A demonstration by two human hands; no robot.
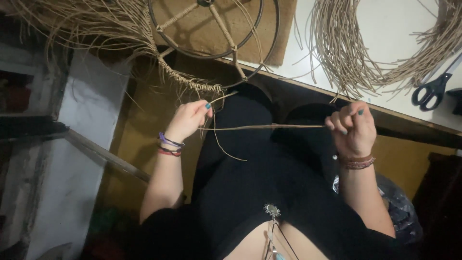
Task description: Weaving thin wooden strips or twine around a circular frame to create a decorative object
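A thin tan rattan strand (269, 127) stretches level between my two hands over my lap. My left hand (190, 118) pinches its left end just below the wrapped rim of a round metal frame (192, 84), where tan fibre is wound and loose ends hang. My right hand (351, 126) is closed on the strand's right end, near the table edge. The frame has dark wire rings and wrapped spokes (221, 26) and lies partly on the table, partly over its edge.
A coil of tan rattan strands (337, 45) lies on the white table (394, 24), with black-handled scissors (433, 89) at the right. A loose fibre bundle (91, 21) hangs top left. A wooden bar (103, 155) runs at the left.
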